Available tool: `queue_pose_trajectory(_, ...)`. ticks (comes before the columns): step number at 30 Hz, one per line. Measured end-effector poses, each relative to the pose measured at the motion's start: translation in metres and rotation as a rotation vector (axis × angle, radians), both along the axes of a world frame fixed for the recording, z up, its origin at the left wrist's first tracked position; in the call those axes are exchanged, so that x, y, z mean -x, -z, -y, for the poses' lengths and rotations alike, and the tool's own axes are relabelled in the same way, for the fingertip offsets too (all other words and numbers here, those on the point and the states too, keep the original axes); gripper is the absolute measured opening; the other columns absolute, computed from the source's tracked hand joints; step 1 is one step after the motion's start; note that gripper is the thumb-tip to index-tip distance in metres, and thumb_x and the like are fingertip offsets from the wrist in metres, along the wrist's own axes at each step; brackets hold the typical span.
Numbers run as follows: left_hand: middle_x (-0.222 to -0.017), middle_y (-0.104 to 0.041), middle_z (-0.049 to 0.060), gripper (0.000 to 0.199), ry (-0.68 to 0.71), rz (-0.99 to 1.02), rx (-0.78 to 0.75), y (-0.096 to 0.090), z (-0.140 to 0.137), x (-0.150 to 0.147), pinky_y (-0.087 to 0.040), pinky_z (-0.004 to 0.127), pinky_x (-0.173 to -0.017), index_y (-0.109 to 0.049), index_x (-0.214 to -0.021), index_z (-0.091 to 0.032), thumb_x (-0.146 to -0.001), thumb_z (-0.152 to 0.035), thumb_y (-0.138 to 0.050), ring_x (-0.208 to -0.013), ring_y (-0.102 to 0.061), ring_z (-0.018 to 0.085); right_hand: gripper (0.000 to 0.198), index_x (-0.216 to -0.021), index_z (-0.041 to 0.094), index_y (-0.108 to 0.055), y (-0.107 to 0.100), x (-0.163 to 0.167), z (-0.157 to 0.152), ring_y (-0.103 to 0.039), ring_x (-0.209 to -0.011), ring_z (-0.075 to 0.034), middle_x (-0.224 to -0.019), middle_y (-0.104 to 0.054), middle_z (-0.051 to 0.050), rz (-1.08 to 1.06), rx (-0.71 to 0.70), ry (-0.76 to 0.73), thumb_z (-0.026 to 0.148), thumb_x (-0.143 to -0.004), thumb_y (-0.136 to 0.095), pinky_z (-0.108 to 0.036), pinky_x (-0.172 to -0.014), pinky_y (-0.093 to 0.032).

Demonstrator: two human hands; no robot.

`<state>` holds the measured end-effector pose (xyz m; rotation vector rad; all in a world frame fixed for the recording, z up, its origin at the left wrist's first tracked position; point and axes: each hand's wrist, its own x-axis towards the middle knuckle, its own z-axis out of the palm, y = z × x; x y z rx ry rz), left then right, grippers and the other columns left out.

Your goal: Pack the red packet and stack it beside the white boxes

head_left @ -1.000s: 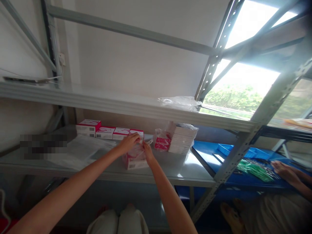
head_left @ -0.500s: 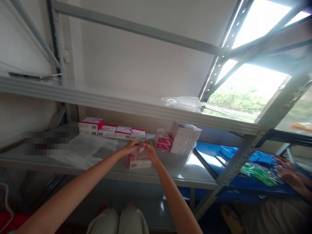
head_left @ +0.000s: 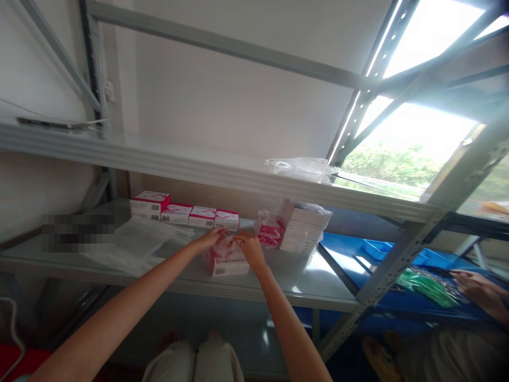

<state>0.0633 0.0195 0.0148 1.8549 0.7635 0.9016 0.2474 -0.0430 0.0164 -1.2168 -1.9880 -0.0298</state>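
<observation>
The left hand [head_left: 212, 239] and right hand [head_left: 249, 248] meet over a red-and-white cardboard box in clear plastic wrap [head_left: 226, 260] on the grey metal shelf [head_left: 278, 281]. Both have fingers curled, pinching the crinkled wrap at the box's top; the box sits directly beneath and between them. Half a second ago the fingertips met higher above the box; now the right hand has dropped onto its right top edge

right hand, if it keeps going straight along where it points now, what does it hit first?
Probably the bagged red-and-white boxes just beyond the right hand, then the white stack; depth is hard to judge.
</observation>
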Motion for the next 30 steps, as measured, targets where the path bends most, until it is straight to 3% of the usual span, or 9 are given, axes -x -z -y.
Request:
queue_pose_trajectory(3, -0.086, -0.066, 0.004, 0.032, 0.073, -0.011, 0.017, 0.006, -0.009, -0.004, -0.045, 0.025, -0.068, -0.062, -0.098, -0.015, -0.067, -0.014, -0.053, -0.076, -0.059, 0.016, 0.028, -0.09, 0.022, -0.067, 0.006, 0.008, 0.002, -0.061, -0.081, -0.016, -0.089, -0.067, -0.003, 0.052, -0.058, 0.105, 0.005, -0.08, -0.047, -0.023, -0.071, -0.044)
queue_pose_trajectory(5, -0.08, -0.067, 0.004, 0.027, 0.101, -0.04, -0.013, 0.009, -0.012, -0.009, -0.046, 0.025, -0.067, -0.064, -0.087, -0.014, -0.063, -0.01, -0.054, -0.072, -0.059, 0.015, 0.026, -0.092, 0.02, -0.064, 0.008, 0.011, 0.002, -0.061, -0.078, -0.016, -0.086, -0.067, -0.003, 0.062, -0.079, 0.15, 0.005, -0.08, -0.047, -0.023, -0.069, -0.043)
queue_pose_trajectory(8, -0.073, -0.066, 0.004, 0.01, 0.013, -0.068, -0.126, 0.01, -0.01, -0.016, -0.046, 0.027, -0.068, -0.062, -0.07, -0.013, -0.065, -0.011, -0.054, -0.067, -0.058, 0.015, 0.02, -0.086, 0.019, -0.062, 0.009, 0.012, 0.002, -0.06, -0.076, -0.016, -0.081, -0.065, -0.003, 0.053, -0.094, 0.198, 0.006, -0.08, -0.048, -0.023, -0.067, -0.041)
queue_pose_trajectory(12, -0.078, -0.065, 0.005, 0.01, -0.149, -0.068, -0.372, 0.002, 0.004, -0.015, -0.046, 0.028, -0.072, -0.061, -0.076, -0.014, -0.075, -0.013, -0.051, -0.074, -0.059, 0.016, 0.009, -0.08, 0.02, -0.062, 0.007, 0.009, 0.002, -0.059, -0.074, -0.016, -0.08, -0.067, -0.003, -0.016, -0.068, 0.273, 0.02, -0.084, -0.054, -0.024, -0.065, -0.038)
queue_pose_trajectory(16, -0.088, -0.064, 0.008, 0.018, -0.238, -0.368, -0.702, -0.005, 0.011, 0.007, -0.04, 0.036, -0.088, -0.062, -0.086, -0.016, -0.081, -0.008, -0.047, -0.089, -0.058, 0.021, 0.015, -0.08, 0.022, -0.065, 0.013, 0.001, 0.012, -0.061, -0.078, -0.018, -0.085, -0.069, -0.003, -0.109, -0.022, 0.357, 0.033, -0.084, -0.056, -0.025, -0.068, -0.037)
queue_pose_trajectory(19, -0.101, -0.063, 0.01, 0.024, -0.218, -0.629, -0.899, 0.0, 0.008, 0.03, -0.03, 0.042, -0.098, -0.062, -0.096, -0.018, -0.083, -0.006, -0.045, -0.105, -0.052, 0.025, 0.016, -0.076, 0.021, -0.065, 0.02, -0.01, 0.03, -0.059, -0.081, -0.019, -0.081, -0.069, -0.003, -0.022, -0.032, 0.401, 0.032, -0.085, -0.056, -0.03, -0.08, -0.035)
queue_pose_trajectory(25, -0.099, -0.061, 0.009, 0.023, -0.174, -0.818, -1.061, 0.021, 0.008, 0.053, -0.03, 0.039, -0.096, -0.061, -0.096, -0.018, -0.086, -0.007, -0.044, -0.105, -0.05, 0.025, 0.018, -0.073, 0.021, -0.062, 0.03, -0.027, 0.065, -0.056, -0.085, -0.022, -0.075, -0.067, -0.004, 0.18, 0.001, 0.471, 0.029, -0.086, -0.054, -0.036, -0.084, -0.028)
queue_pose_trajectory(30, -0.097, -0.061, 0.008, 0.025, -0.185, -0.898, -1.148, 0.024, 0.012, 0.054, -0.031, 0.038, -0.093, -0.06, -0.099, -0.019, -0.087, -0.006, -0.043, -0.102, -0.05, 0.024, 0.021, -0.076, 0.02, -0.063, 0.035, -0.029, 0.069, -0.058, -0.078, -0.021, -0.076, -0.067, -0.006, 0.193, 0.106, 0.546, 0.033, -0.087, -0.052, -0.034, -0.079, -0.029)
